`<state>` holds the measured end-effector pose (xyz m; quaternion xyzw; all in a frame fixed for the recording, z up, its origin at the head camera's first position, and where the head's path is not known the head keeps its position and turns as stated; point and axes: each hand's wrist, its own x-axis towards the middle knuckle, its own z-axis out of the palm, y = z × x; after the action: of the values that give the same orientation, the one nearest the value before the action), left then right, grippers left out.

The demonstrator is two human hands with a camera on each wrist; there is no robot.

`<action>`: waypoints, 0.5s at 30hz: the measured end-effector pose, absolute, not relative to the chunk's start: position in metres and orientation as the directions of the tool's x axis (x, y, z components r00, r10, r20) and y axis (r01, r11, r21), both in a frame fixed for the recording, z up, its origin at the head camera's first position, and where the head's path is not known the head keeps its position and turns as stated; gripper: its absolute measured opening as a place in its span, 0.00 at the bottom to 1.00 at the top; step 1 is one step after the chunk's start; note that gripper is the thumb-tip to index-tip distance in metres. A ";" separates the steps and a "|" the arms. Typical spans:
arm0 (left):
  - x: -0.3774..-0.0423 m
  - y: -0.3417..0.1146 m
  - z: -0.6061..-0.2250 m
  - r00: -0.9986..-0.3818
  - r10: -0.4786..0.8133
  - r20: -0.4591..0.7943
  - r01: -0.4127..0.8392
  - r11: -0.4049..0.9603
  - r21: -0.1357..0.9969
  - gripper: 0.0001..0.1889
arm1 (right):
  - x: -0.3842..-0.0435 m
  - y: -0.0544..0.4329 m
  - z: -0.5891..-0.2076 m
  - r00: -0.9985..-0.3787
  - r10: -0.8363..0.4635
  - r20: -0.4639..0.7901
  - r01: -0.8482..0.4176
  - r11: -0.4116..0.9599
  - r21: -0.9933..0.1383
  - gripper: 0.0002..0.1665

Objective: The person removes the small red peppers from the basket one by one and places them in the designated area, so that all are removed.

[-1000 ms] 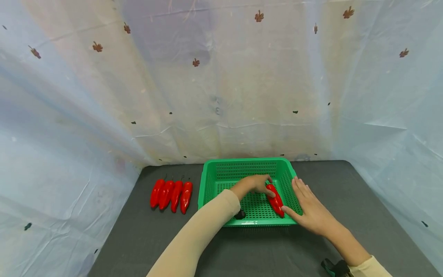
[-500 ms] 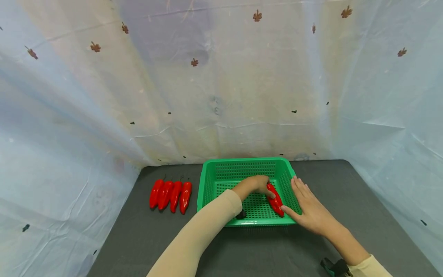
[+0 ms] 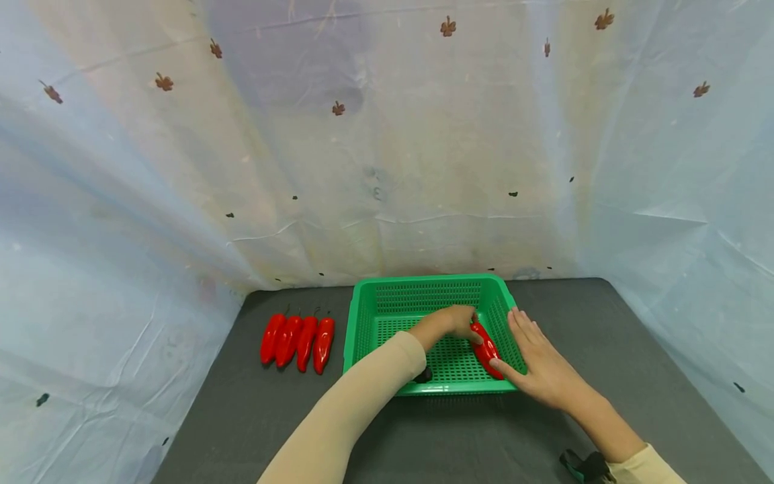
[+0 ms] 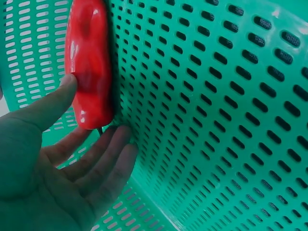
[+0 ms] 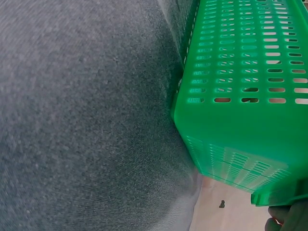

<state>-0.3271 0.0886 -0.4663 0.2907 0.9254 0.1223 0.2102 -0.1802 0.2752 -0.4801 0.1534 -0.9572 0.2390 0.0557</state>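
Observation:
A glossy red chili pepper [image 3: 486,353] lies lengthwise along the right inner wall of a green slotted basket [image 3: 447,388]. My left hand [image 3: 455,321] reaches into the basket and holds its stem end. In the left wrist view, the thumb of my left hand [image 4: 53,159] presses one side of the pepper [image 4: 89,62], and the fingers bend in behind its stem end. My right hand [image 3: 547,370] rests along the basket's right rim with its fingers straight and its thumb over the edge by the pepper's near tip. In the right wrist view its fingertips [image 5: 279,213] are by the rim.
Several red chili peppers [image 3: 298,339] lie side by side on the dark grey table [image 3: 435,437], left of the basket. A pale plastic sheet [image 3: 387,168] with small leaf prints stands behind the table and along both sides.
The pepper in the basket has shifted slightly right, toward the side wall, with my left hand. The left fingers have drawn in around its stem end. My right hand has stayed put.

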 end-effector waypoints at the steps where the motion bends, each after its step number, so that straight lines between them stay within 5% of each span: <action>1: -0.327 0.089 -0.466 -0.741 0.591 -0.320 0.489 0.801 0.346 0.31 | -0.180 0.275 -0.480 -0.947 -0.266 0.180 -0.320 0.837 -0.444 0.60; 15: -0.328 0.095 -0.470 -0.725 0.599 -0.339 0.502 0.797 0.335 0.31 | -0.180 0.275 -0.480 -0.945 -0.271 0.182 -0.325 0.839 -0.436 0.59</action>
<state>-0.3278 0.0949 -0.4702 0.2986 0.9222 0.1103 0.2196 -0.1804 0.2752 -0.4805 0.1557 -0.9573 0.2368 0.0567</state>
